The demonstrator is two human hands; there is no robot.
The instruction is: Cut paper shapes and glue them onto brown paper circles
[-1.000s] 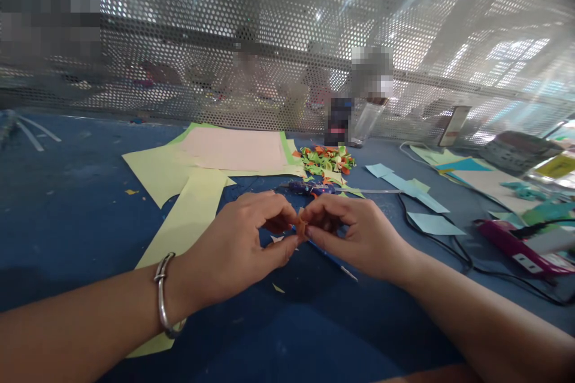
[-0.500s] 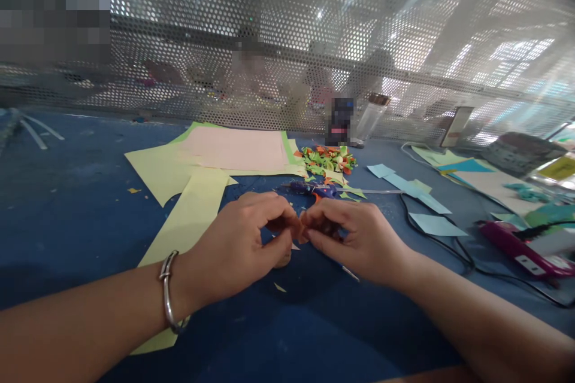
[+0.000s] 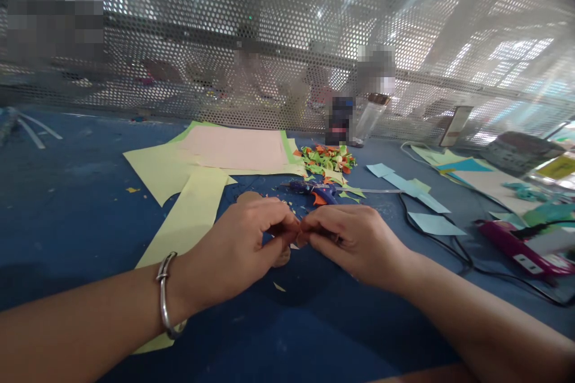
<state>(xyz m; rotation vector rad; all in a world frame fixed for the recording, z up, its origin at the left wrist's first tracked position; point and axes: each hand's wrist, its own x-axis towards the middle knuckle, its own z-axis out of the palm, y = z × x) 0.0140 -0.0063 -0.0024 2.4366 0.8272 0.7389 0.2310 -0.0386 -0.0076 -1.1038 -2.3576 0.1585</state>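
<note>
My left hand [image 3: 251,245] and my right hand [image 3: 359,242] meet in the middle, low over the blue table. Thumb and fingers of both are pinched, tip against tip. Whatever lies between the fingertips is too small and hidden to name. A tan, rounded object [image 3: 282,258] shows below my left fingers, and a tan edge [image 3: 249,197] peeks out behind that hand's knuckles. Just beyond my right hand lies a blue glue gun [image 3: 326,192] with an orange trigger. A silver bangle [image 3: 164,294] circles my left wrist.
Yellow paper [image 3: 191,215] and a pink sheet [image 3: 238,146] lie at the back left. Green and orange paper scraps [image 3: 327,158] are heaped behind the glue gun. Light-blue paper pieces [image 3: 435,224], black cords and a magenta power strip [image 3: 516,245] occupy the right. A perforated metal screen [image 3: 287,54] stands behind.
My fingertips remain together, with the right hand turned slightly lower. More of the glue gun's orange trigger and a tan edge behind my left hand show now. A thin rod below my right hand is now hidden.
</note>
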